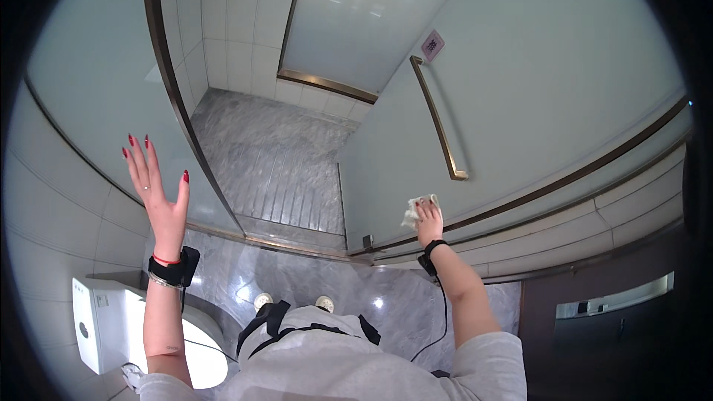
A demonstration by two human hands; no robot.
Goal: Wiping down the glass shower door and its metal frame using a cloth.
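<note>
**Operator:** State the cloth position and the condition of both hands.

**Technician:** The pale cloth (410, 216) is gripped in the right hand (429, 226), bunched under the fingers. In this view it sits near the lower edge of the right glass panel (549, 89), below the brass-coloured handle (437, 122). Contact with the glass cannot be determined. The left hand (162, 197) is raised, fingers spread wide, near the left glass panel (82, 67); contact there cannot be determined either.

**Operator:** Identify edges and free room.

**Technician:** A dark frame (165, 67) borders the left panel. Between the panels, a gap exposes a grey stone floor (267, 141) with parallel grooves. A metal-trimmed threshold (297, 249) crosses its front. Open room lies between the hands. The shoes (263, 301) stand on the near side of the threshold.

**Operator:** Report labels.

**Technician:** A pink label (433, 45) with a dark mark is fixed above the handle. The white toilet (90, 330), beside the left forearm, carries a small tag (102, 301); its print is illegible.

**Operator:** Report containers.

**Technician:** The dark cabinet (653, 356) at right has a pale slot (631, 298). Small dark shapes show there, too unclear to identify.
</note>
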